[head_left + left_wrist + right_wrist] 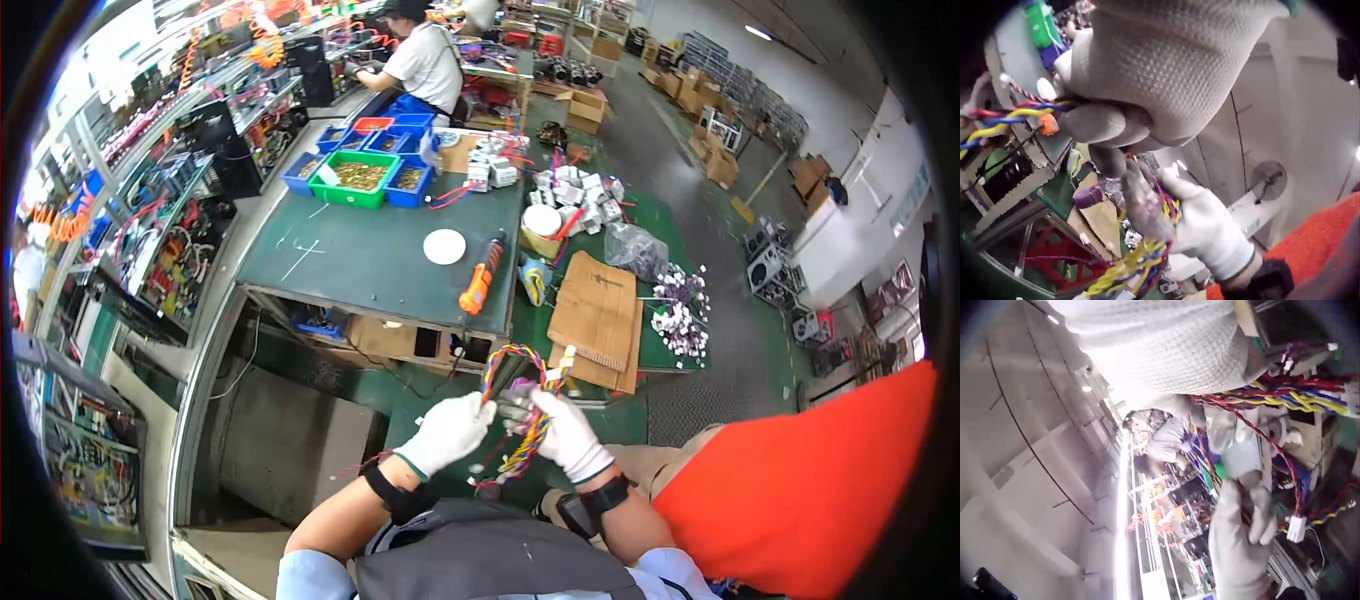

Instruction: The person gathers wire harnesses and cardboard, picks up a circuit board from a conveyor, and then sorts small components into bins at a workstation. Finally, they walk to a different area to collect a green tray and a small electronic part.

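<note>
Both hands wear white gloves and work on one bundle of twisted red, yellow and blue wires [514, 350] held before the body. My left hand [452, 432] pinches a strand of it, its fingers curled over the twisted wires [1013, 119] in the left wrist view. Close by on the right, my right hand [568, 437] grips the thicker part of the harness [1304, 394], which hangs below the fingers. A white plug [1296, 529] dangles from one thin lead in the right wrist view. A purple piece [521, 386] shows between the hands.
On the green bench ahead lie an orange power screwdriver [482, 275] and a white disc [444, 246]. Behind them stand a green bin [350, 196] and several blue bins. Flattened cardboard [595, 310] lies right. A person in red-orange [800, 480] is close on the right.
</note>
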Demonstrator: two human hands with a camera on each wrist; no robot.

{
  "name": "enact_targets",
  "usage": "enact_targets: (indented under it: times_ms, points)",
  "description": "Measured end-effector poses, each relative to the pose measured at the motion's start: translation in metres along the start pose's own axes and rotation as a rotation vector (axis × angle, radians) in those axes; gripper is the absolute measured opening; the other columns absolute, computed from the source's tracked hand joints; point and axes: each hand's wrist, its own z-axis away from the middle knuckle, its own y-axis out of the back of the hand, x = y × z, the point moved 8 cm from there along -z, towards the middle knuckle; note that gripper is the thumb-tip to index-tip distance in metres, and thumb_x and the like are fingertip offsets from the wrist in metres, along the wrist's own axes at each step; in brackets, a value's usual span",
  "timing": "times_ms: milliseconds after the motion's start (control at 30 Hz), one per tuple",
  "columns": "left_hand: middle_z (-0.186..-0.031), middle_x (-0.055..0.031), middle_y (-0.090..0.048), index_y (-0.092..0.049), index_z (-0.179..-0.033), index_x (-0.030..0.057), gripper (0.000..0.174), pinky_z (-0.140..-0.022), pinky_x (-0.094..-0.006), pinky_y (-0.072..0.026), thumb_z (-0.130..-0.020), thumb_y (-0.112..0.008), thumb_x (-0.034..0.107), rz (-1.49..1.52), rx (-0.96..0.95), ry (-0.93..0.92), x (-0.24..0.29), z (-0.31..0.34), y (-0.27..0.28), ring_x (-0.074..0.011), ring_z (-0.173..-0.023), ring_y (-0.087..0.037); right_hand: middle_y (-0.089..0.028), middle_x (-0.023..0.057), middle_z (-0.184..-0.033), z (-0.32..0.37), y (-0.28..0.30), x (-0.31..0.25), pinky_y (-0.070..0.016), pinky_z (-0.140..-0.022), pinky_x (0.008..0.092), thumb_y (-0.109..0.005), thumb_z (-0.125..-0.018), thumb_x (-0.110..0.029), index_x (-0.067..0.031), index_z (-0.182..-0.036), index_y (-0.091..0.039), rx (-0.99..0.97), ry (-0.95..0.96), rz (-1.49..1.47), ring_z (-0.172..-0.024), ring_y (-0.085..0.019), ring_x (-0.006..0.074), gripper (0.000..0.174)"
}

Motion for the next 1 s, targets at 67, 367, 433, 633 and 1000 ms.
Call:
enact_targets:
  times_ms: [67,367,433,633,1000]
  points:
    - [-0.059,-0.0107,-0.058,-0.055,-0.079,0.0025,0.019,-0.047,-0.0373,-0.0473,-0.088,-0.05,0.018,-0.413,0.041,-0.261,0.022,0.027,0.007,-0.0265,-0.053,-0.061,-0.062,0.0155,-0.116,-0.018,-0.032,0.04,-0.0522,-0.086,0.0387,-0.051,-0.095,-0.017,-0.0011,-0.122,-0.052,-0.021,-0.013,-0.032,-0.098,-0.064,0.0239,0.031]
    - [-0.087,-0.0163,-0.062,-0.058,-0.095,-0.0023,0.041,-0.068,-0.0411,-0.05,-0.091,-0.051,0.038,0.035,-0.203,-0.267,-0.059,0.085,0.082,-0.0318,-0.079,-0.063,-0.064,0.0071,-0.086,-0.064,-0.108,0.076,-0.0537,-0.079,0.0415,-0.059,-0.091,-0.014,-0.0071,-0.105,-0.058,0.056,0.021,0.11,-0.08,-0.064,0.02,0.016]
    - [-0.114,-0.0213,-0.059,-0.058,-0.117,0.0016,0.056,-0.092,-0.0415,-0.0435,-0.094,-0.043,0.051,0.25,-0.539,0.058,-0.112,0.102,0.107,-0.0354,-0.108,-0.056,-0.058,0.0024,-0.079,-0.063,-0.15,0.061,-0.0534,-0.072,0.0384,-0.061,-0.091,-0.019,-0.0082,-0.103,-0.056,0.087,-0.004,0.208,-0.063,-0.056,0.0147,0.017]
    - [-0.098,-0.0157,-0.064,-0.061,-0.105,-0.0001,0.029,-0.082,-0.0342,-0.049,-0.092,-0.047,0.022,0.425,0.209,0.274,-0.241,0.136,0.209,-0.0285,-0.093,-0.063,-0.043,-0.0037,-0.066,-0.078,-0.233,0.041,-0.0387,-0.055,0.0275,-0.059,-0.09,-0.01,-0.0108,-0.098,-0.053,0.047,-0.028,0.414,-0.051,-0.038,0.0068,0.009]
    - [-0.123,-0.0164,-0.058,-0.053,-0.127,0.0012,0.049,-0.099,-0.0366,-0.0421,-0.093,-0.054,0.037,0.399,0.376,0.141,-0.258,0.122,0.228,-0.0279,-0.114,-0.055,-0.046,-0.0036,-0.063,-0.152,-0.335,0.041,-0.029,-0.045,0.0223,-0.062,-0.083,-0.005,-0.0035,-0.105,-0.055,-0.254,-0.122,0.564,-0.044,-0.033,0.0024,0.023]
